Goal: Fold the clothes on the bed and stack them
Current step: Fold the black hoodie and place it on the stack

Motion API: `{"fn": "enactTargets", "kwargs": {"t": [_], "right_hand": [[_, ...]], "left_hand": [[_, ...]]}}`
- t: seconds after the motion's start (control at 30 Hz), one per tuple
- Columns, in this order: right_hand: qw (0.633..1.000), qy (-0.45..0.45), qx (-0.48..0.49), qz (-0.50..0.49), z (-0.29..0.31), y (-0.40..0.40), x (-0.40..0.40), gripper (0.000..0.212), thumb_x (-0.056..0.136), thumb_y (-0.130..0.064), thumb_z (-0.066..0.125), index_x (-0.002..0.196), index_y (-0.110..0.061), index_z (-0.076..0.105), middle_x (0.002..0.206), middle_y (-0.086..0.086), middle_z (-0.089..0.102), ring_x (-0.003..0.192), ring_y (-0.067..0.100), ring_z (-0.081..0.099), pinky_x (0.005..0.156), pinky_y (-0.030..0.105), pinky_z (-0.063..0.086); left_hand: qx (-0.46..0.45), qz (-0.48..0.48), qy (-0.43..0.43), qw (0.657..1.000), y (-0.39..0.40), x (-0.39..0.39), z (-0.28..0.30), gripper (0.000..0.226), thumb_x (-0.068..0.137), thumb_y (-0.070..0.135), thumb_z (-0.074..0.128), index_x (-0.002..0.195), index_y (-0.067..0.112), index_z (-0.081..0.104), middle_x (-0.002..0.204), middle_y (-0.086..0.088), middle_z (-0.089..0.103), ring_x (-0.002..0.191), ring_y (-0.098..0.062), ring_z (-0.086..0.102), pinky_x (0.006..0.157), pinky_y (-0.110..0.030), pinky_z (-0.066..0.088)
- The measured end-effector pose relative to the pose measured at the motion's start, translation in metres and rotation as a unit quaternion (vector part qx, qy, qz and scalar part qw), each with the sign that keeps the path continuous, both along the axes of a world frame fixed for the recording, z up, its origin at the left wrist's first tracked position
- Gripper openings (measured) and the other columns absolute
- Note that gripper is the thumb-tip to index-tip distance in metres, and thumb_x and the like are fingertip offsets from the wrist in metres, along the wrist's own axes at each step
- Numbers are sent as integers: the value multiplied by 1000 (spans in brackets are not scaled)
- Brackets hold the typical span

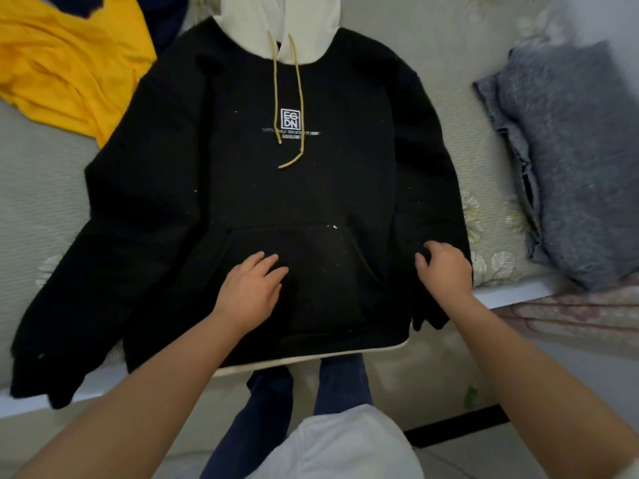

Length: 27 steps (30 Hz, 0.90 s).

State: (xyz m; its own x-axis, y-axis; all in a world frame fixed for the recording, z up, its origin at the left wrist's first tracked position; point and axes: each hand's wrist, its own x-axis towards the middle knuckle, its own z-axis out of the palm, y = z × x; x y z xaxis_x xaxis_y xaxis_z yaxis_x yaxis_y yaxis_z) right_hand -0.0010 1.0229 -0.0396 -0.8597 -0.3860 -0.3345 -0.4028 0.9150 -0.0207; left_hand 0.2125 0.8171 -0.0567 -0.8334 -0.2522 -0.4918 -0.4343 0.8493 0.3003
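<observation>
A black hoodie point(269, 188) with a cream hood and yellow drawstrings lies front-up across the bed point(449, 63), its hem at the near edge. My left hand point(250, 288) rests flat on the front pocket, fingers straight. My right hand point(446, 267) sits on the hoodie's right side near the sleeve, fingers curled into the black fabric. The left sleeve hangs over the bed's near edge at the lower left.
A crumpled yellow garment point(65, 60) lies at the far left with a dark blue one behind it. A folded grey fuzzy garment point(570, 160) sits on the right. My legs and the floor show below the bed's edge.
</observation>
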Motion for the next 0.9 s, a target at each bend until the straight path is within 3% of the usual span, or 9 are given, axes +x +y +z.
{"fn": "enactTargets", "kwargs": {"t": [0.2,0.3,0.4,0.5,0.6,0.67,0.8,0.9], "right_hand": [[988,-55,-12,-142,-32,-14,-85,68,86,-37,58,138,-4,29,137,18,40,125,33,39,100,44,34],[982,-54,35,-176,-49,-14,-124,46,90,-33,53,129,-10,43,126,14,53,117,30,47,99,41,28],[987,-53,-3,-153,-48,-8,-161,24,92,-21,46,110,-14,61,106,12,65,102,29,55,92,35,22],[991,5,-59,-124,-29,-8,-211,21,92,-17,46,104,-12,63,103,16,66,100,31,54,83,34,19],[984,72,-112,-119,0,-18,-278,21,92,-15,45,104,-9,61,106,16,65,100,32,55,87,35,22],[978,112,-133,-117,19,-26,-326,21,92,-15,44,103,-9,60,104,16,65,96,32,56,89,36,23],[974,159,-137,-84,43,-40,-382,21,93,-14,41,103,-9,59,104,14,64,95,31,56,88,37,22],[987,113,-108,-44,35,-52,-380,21,94,-15,41,107,-9,56,106,13,63,98,30,56,89,36,23]], "left_hand": [[0,21,25,999,16,-93,-7,44,96,36,36,140,32,31,152,3,21,142,-18,10,112,-37,20],[17,43,47,998,31,-143,-10,49,95,37,39,142,30,26,153,2,20,142,-17,10,113,-36,19],[10,45,56,997,43,-194,-10,54,94,40,40,144,26,23,154,-2,16,142,-19,6,113,-36,16],[-44,-82,43,995,49,-244,-19,52,97,35,35,145,21,21,155,-9,3,143,-24,-2,114,-40,5],[-128,-178,-12,976,49,-298,-26,48,99,27,27,145,15,20,155,-8,-3,142,-25,-9,114,-44,-2],[-159,-154,-45,974,41,-324,-28,54,98,33,28,147,19,8,155,-7,-7,141,-28,-12,113,-48,-2],[-136,-64,-61,987,22,-339,-29,73,90,62,23,144,28,-12,154,-13,-12,141,-28,-13,114,-45,1],[-119,-43,-103,987,19,-339,-36,77,88,66,20,144,26,-15,153,-13,-14,141,-28,-13,114,-42,3]]}}
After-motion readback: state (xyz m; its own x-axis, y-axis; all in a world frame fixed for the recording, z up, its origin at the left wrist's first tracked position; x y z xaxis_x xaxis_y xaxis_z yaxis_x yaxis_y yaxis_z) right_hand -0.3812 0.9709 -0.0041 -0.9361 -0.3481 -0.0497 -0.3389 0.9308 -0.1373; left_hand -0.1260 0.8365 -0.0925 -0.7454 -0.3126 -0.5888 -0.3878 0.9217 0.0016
